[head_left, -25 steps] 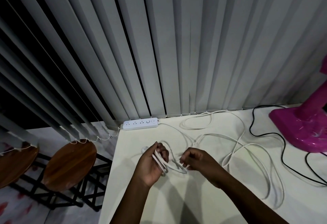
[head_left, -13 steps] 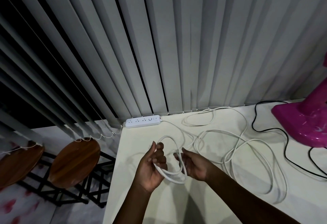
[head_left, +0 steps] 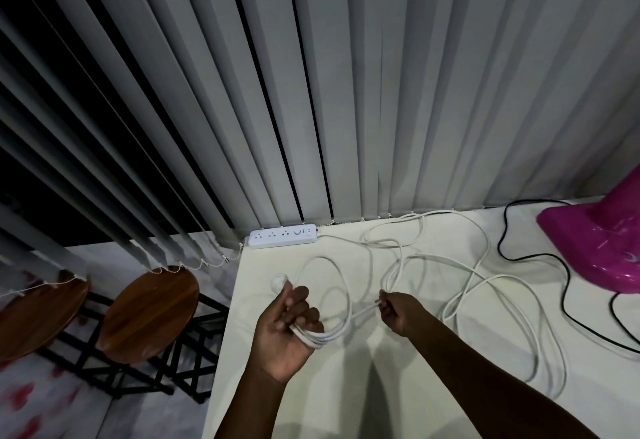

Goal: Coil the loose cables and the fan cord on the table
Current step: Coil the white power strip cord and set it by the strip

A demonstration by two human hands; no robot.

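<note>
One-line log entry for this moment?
coiling white cable | left hand grips loops | right hand pinches next length | black fan cord untouched

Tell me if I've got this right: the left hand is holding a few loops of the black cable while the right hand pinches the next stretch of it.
Not quite. In the head view, the loops in the left hand are of the white cable, not the black one. The right hand does pinch its next stretch. The black cord lies untouched near the pink fan base.
</note>
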